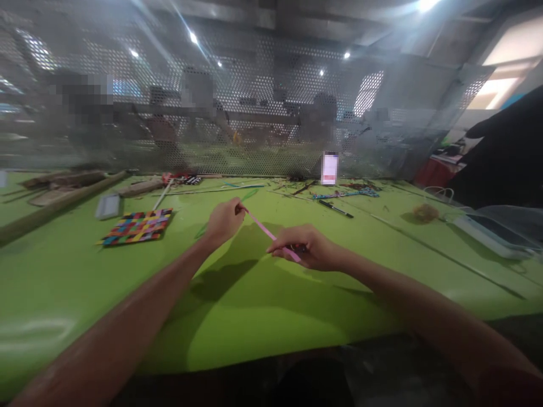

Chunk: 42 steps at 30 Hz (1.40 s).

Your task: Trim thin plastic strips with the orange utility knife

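Note:
Both my hands hold a thin pink strip (pixel 265 229) stretched between them above the green table (pixel 237 305). My left hand (pixel 224 220) pinches the strip's far end, where a green strip (pixel 248 195) also sticks out. My right hand (pixel 307 247) is closed on the near end, and a small dark thing I cannot make out shows under its fingers.
A multicoloured woven mat (pixel 138 226) lies to the left, with a grey block (pixel 107 206) and long sticks (pixel 55 204) beyond it. A pen (pixel 336 208), loose strips and a phone (pixel 330 168) lie by the perforated screen (pixel 271 107). Other people sit behind it. Clear plastic (pixel 492 229) is at the right.

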Each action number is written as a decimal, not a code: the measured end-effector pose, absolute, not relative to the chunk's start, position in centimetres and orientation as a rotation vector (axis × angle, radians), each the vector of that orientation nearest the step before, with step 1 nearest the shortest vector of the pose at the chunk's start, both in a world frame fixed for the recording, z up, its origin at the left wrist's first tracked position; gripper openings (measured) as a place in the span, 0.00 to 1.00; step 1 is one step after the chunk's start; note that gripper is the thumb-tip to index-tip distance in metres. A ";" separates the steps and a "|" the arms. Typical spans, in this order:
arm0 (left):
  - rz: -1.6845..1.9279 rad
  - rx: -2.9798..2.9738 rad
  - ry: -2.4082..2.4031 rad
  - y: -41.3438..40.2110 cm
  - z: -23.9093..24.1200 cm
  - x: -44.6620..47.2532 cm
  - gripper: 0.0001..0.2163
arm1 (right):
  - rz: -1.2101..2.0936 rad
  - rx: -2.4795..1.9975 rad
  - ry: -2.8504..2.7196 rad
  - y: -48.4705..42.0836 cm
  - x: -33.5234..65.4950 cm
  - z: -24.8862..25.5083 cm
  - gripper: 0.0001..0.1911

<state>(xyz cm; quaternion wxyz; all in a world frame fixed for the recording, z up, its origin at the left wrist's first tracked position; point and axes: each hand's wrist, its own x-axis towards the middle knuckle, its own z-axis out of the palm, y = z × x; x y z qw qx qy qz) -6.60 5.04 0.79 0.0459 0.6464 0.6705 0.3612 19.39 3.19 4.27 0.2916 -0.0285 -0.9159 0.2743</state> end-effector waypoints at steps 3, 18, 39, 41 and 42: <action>1.151 1.923 2.154 5.0 1.0 -7.3 0.05 | 0.518 -0.066 -2.488 3.3 19.3 4.0 0.09; 1.150 1.420 1.185 3.2 1.8 -3.2 0.13 | 0.669 -0.461 -2.125 5.5 19.3 3.3 0.12; 1.223 1.211 0.920 2.4 1.8 -2.7 0.14 | 0.332 -0.268 -2.234 2.7 19.3 3.9 0.09; 1.134 1.201 0.890 2.0 2.2 -2.1 0.14 | 0.299 -0.265 -2.240 2.6 19.3 3.9 0.10; 1.122 1.180 0.876 1.8 2.2 -1.8 0.15 | 0.285 -0.266 -2.239 2.7 19.3 3.9 0.10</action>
